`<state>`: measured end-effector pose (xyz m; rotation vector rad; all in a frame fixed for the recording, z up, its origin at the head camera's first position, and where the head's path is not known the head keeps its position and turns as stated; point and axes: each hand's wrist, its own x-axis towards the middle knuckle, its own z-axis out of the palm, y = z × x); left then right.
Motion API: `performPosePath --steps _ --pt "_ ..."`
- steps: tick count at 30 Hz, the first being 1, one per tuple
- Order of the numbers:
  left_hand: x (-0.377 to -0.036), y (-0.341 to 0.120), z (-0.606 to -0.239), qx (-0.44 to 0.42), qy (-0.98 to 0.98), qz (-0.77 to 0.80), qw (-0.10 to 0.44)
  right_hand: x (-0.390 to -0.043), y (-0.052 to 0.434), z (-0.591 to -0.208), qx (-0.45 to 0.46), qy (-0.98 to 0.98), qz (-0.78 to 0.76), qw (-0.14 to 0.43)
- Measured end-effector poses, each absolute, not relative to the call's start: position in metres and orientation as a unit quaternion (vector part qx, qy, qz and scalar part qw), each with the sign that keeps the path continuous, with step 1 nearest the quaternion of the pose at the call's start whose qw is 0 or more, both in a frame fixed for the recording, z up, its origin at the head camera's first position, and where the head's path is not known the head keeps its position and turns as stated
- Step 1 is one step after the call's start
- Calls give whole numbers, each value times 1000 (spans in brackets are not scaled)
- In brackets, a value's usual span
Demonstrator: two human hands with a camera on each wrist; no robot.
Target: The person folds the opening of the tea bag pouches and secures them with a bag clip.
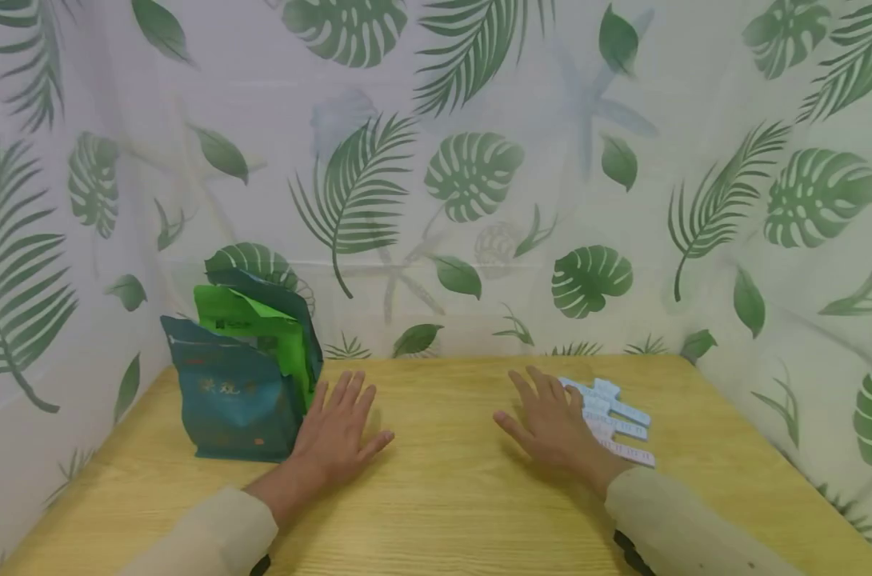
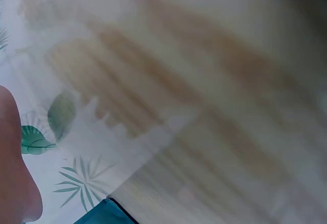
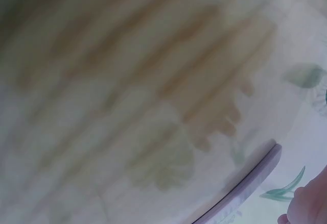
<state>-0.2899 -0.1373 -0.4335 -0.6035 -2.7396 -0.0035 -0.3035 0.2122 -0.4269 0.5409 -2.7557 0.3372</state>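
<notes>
My left hand (image 1: pixel 338 428) lies flat on the wooden table (image 1: pixel 443 496), palm down, fingers straight, right beside a dark teal pouch (image 1: pixel 230 400). A bright green pouch (image 1: pixel 263 336) stands behind the teal one. My right hand (image 1: pixel 551 420) also rests flat, palm down, its outer edge next to several pale blue and white clip strips (image 1: pixel 616 420). Neither hand holds anything. The left wrist view is blurred; it shows a bit of my hand (image 2: pixel 15 173) and a corner of the teal pouch (image 2: pixel 102 214). The right wrist view shows a strip's edge (image 3: pixel 245 188).
A leaf-printed curtain (image 1: pixel 436 160) walls the table on the back, left and right. The table's bare wood runs between my hands and along the front edge. Beige sleeves (image 1: pixel 213 536) cover both forearms.
</notes>
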Motion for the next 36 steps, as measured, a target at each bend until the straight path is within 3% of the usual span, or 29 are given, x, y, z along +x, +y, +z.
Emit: performPosePath --steps 5,27,36 --pt "-286 -134 -431 -224 -958 0 180 -302 207 -426 187 -963 117 152" --pt "-278 -143 -425 -268 -888 -16 374 -303 178 -425 232 -941 126 213" --pt "-277 -147 -426 -275 -865 -30 420 -303 160 -425 248 -933 117 234"
